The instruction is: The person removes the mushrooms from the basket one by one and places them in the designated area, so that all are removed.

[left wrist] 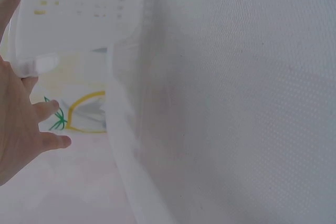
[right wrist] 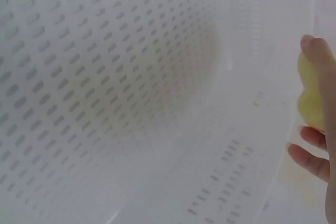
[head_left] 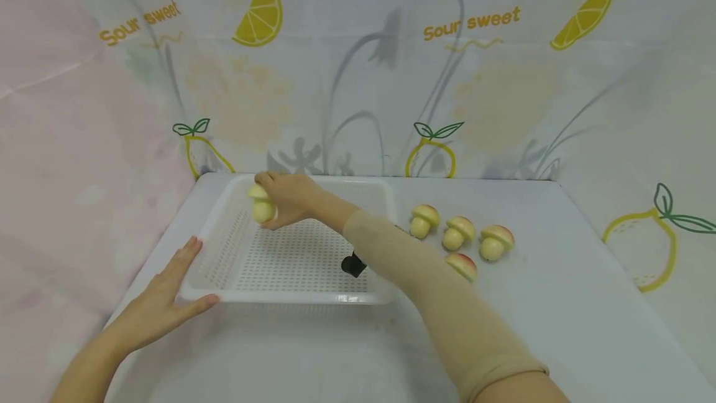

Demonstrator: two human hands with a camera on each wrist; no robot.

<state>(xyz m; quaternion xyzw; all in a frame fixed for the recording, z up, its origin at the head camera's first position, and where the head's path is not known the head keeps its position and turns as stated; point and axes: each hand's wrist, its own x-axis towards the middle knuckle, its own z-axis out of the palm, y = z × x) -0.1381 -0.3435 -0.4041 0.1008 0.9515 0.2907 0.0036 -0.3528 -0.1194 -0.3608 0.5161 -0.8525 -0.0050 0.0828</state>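
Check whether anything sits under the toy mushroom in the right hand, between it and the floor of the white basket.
Nothing visible does. The right hand holds the toy mushroom over the far left corner of the white perforated basket, whose floor there is bare.

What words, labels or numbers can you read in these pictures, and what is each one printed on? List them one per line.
"Sour sweet" in orange on the backdrop cloth, upper left, beside a lemon slice.
"Sour sweet" in orange on the same cloth, upper middle right.
Nothing readable on the white tray, the toy mushrooms or the table.
The wrist views show no text.
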